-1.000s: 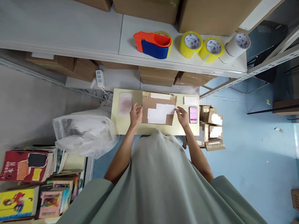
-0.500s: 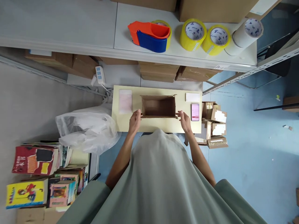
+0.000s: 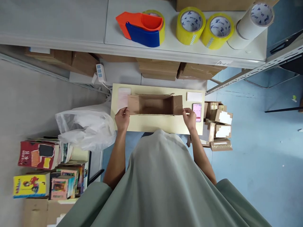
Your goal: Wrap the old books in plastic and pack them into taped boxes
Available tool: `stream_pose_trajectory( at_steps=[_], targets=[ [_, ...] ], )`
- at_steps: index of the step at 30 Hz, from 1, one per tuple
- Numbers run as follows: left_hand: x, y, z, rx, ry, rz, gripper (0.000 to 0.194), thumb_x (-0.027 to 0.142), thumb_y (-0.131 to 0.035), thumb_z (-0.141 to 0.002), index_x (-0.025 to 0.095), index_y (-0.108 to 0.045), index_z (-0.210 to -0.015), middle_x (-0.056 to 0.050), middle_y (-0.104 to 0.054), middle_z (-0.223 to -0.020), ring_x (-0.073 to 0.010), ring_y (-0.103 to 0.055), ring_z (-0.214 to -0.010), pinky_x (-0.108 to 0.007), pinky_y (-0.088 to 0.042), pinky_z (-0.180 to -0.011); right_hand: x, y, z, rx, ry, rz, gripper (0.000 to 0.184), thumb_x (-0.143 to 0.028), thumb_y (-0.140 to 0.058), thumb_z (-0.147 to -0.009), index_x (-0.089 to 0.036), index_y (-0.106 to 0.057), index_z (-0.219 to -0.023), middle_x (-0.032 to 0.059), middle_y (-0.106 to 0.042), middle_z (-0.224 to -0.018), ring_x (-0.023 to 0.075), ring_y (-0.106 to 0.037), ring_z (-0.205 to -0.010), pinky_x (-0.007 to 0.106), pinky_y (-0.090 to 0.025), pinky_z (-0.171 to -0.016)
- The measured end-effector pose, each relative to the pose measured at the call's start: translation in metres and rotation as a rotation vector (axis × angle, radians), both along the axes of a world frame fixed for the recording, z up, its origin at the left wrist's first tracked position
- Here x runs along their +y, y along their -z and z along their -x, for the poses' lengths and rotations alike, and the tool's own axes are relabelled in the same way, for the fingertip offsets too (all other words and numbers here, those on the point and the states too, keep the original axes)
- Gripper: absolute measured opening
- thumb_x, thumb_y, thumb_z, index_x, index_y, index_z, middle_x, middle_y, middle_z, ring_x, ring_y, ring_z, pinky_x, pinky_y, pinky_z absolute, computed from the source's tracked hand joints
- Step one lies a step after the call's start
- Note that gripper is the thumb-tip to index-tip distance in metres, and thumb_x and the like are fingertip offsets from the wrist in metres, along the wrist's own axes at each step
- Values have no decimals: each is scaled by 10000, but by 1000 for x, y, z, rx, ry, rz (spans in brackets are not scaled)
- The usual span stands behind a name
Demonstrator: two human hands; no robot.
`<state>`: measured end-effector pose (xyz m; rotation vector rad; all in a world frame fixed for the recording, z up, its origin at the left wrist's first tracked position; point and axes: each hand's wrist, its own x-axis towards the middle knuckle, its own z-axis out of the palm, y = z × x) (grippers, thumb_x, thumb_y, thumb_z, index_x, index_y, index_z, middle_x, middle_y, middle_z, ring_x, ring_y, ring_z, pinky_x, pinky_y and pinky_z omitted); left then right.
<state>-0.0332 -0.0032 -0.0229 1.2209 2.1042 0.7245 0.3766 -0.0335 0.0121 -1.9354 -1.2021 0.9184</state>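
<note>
On the pale yellow table (image 3: 151, 124) stands a cardboard box (image 3: 156, 105), its top open and nothing visible inside. Its two short side flaps are folded outward. My left hand (image 3: 122, 119) pinches the outer edge of the left flap, and my right hand (image 3: 189, 119) pinches the edge of the right one. A pinkish paper sheet (image 3: 123, 96) lies left of the box, partly behind the flap. To the right are a small white box (image 3: 194, 96) and a phone (image 3: 197, 110) with a lit pink screen.
Above the table, a grey shelf (image 3: 71, 28) carries an orange and blue tape dispenser (image 3: 143, 30), yellow tape rolls (image 3: 190, 25) and white rolls (image 3: 254, 23). Plastic bags (image 3: 87, 126) and stacked books (image 3: 39, 154) are at left; small cartons (image 3: 220, 126) are piled at right.
Both short side flaps of the box have swung outward. My hands have moved apart with them, the left one farther left, and their fingers now pinch the flap edges.
</note>
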Motion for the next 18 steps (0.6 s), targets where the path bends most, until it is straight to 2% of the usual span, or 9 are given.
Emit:
stream_pose_trajectory(
  at_steps=[4,7,9,13,18],
  targets=[
    [-1,14,-2,-125,-174,99,366,377,-721,-912,146,-788,-1188,-139,-842,-1136,-288,-821,-1054,-408,-692,-925,0,29,-10,41,-16,53,593,-805,-546,-954,-241,-722,-914,181,-852,-1024,348,-799,-1005,490,-651,-906],
    [0,22,-11,-164,-205,152,383,352,-749,-874,134,-786,-1187,-139,-843,-1111,-287,-824,-1018,-397,-695,-893,3,45,-6,94,-41,107,646,-876,-537,-929,-251,-696,-880,176,-851,-1005,341,-800,-1001,499,-645,-952],
    [0,26,-15,-162,-200,150,387,343,-739,-876,133,-786,-1197,-147,-844,-1143,-287,-824,-1021,-392,-690,-899,4,49,-3,105,-53,131,674,-905,-519,-931,-254,-686,-880,171,-851,-1010,334,-800,-1005,498,-640,-966],
    [-1,24,-13,-164,-149,100,396,363,-737,-885,146,-793,-1212,-156,-841,-1210,-284,-821,-1072,-403,-670,-982,1,40,-3,76,-41,105,718,-925,-500,-942,-238,-706,-922,176,-846,-1026,324,-794,-1013,482,-637,-957],
    [4,6,9,-254,-90,49,427,400,-781,-854,163,-795,-1210,-136,-846,-1219,-279,-811,-1092,-405,-665,-1006,-7,7,-2,-4,29,53,731,-914,-554,-936,-211,-752,-984,183,-851,-1058,326,-797,-1024,475,-642,-935]
  ],
)
